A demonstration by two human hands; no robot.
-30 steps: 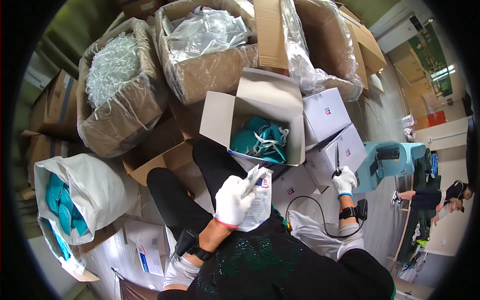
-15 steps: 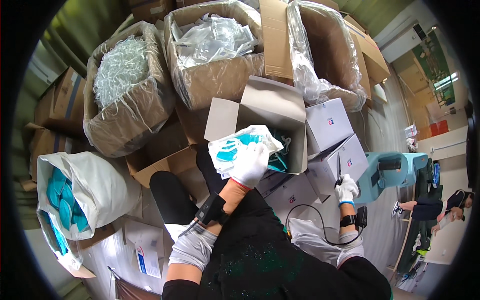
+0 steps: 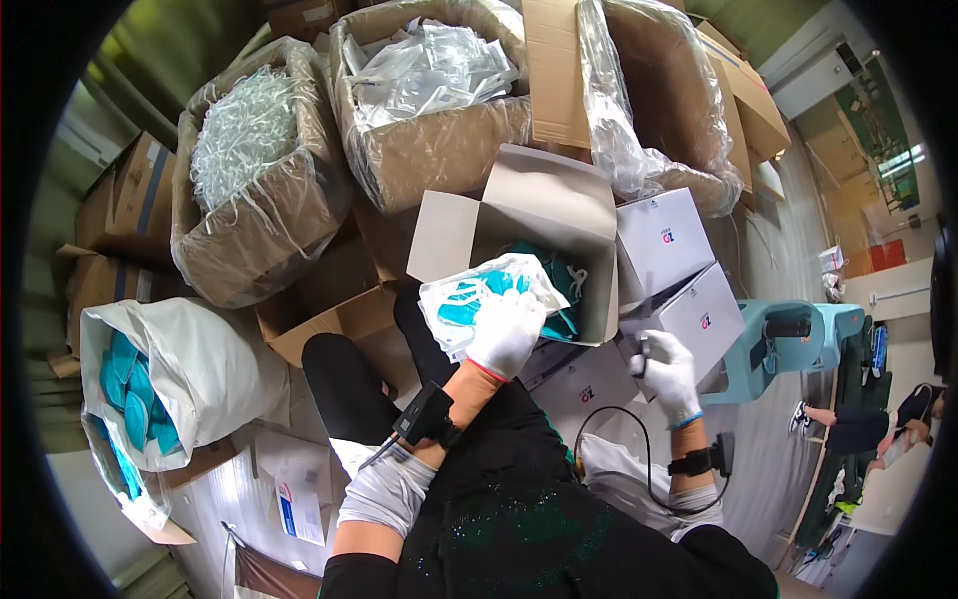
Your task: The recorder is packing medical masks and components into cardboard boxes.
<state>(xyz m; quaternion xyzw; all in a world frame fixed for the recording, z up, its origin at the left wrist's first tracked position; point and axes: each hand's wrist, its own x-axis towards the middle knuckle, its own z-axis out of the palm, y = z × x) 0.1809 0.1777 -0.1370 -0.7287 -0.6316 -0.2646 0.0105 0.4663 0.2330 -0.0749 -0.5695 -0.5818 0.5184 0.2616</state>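
My left hand [image 3: 506, 334], in a white glove with a red cuff, is closed at the front of an opened white bag [image 3: 448, 332]. Teal face masks [image 3: 461, 307] with white straps show in it. The bag leans over the near edge of an open white carton [image 3: 569, 225], where more teal masks [image 3: 552, 262] lie. My right hand [image 3: 667, 371], in a white glove with a blue cuff, is closed around a slim dark tool [image 3: 644, 349], just right of the carton; its exact kind is blurred.
Behind stand plastic-lined boxes: one of white straps [image 3: 244, 135], one of clear packets [image 3: 434, 65], and a third [image 3: 664, 90]. A white sack [image 3: 225, 364] of teal masks is at left. White cartons [image 3: 664, 237] and a pale blue stool [image 3: 743, 359] are at right.
My right hand has moved left and up toward the open carton, and the tool in it has turned from pointing upward. The left hand stays at the bag, shifted slightly right.
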